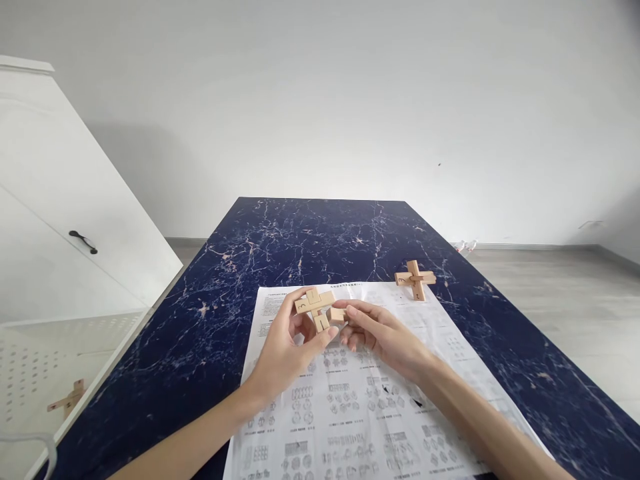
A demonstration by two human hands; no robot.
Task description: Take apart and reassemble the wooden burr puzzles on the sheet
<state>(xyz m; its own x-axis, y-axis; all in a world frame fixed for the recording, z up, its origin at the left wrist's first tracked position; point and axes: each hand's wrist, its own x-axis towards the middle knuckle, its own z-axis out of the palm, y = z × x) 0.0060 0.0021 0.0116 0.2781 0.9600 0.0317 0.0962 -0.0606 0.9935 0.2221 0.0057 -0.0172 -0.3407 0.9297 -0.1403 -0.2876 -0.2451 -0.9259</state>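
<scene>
Above the printed sheet, my left hand [295, 343] grips a cluster of interlocked wooden puzzle pieces [314, 305] between thumb and fingers. Dark numbers mark the pieces, a 3 and a 1 among them. From the right, my right hand [377, 330] pinches a short wooden puzzle piece [337, 315] that touches or lies very close to the cluster; its far end is hidden by my fingers. A cross-shaped wooden puzzle [416, 280], assembled and numbered, rests at the sheet's upper right corner.
The paper sheet [345, 427], printed with diagrams, lies on a dark blue marble-patterned table [310, 240]. A white cabinet [65, 193] with a black handle stands left. Another wooden puzzle [69, 398] sits at lower left, on a perforated white surface. A pale wall rises beyond the table.
</scene>
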